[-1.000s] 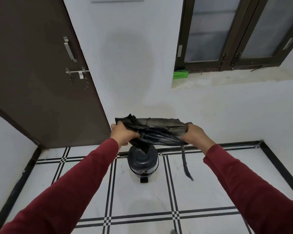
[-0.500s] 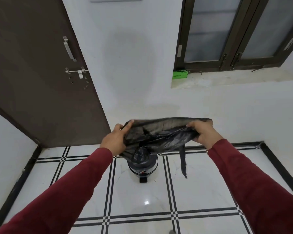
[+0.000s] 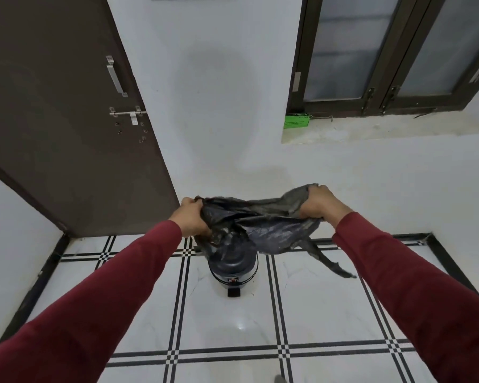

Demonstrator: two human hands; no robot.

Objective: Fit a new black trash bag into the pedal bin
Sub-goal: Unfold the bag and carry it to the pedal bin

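- Head view, room: white walls; white tiled floor [image 3: 233, 322] crossed by black double lines; dark brown door [image 3: 53, 106] at left with a metal handle [image 3: 116, 76] and a sliding bolt [image 3: 127, 114]; dark-framed window [image 3: 393, 51] at upper right above a pale sill [image 3: 371, 131]; a green box [image 3: 296, 121] sits at the sill's left end.
- Head view, task items: the pedal bin [image 3: 234, 272] stands on the floor near the far wall, lid down, pedal facing the camera; the black trash bag [image 3: 260, 225] hangs crumpled in the air above the bin, covering part of the lid from this angle; whether bag and lid touch cannot be told; one loose strip trails down to the right.
- Head view, hands: both arms wear red sleeves; left hand [image 3: 190, 219] has fingers curled tight round the bag's left edge; right hand [image 3: 320, 203] clenches the bag's right edge, held slightly higher; the bag is stretched between them.
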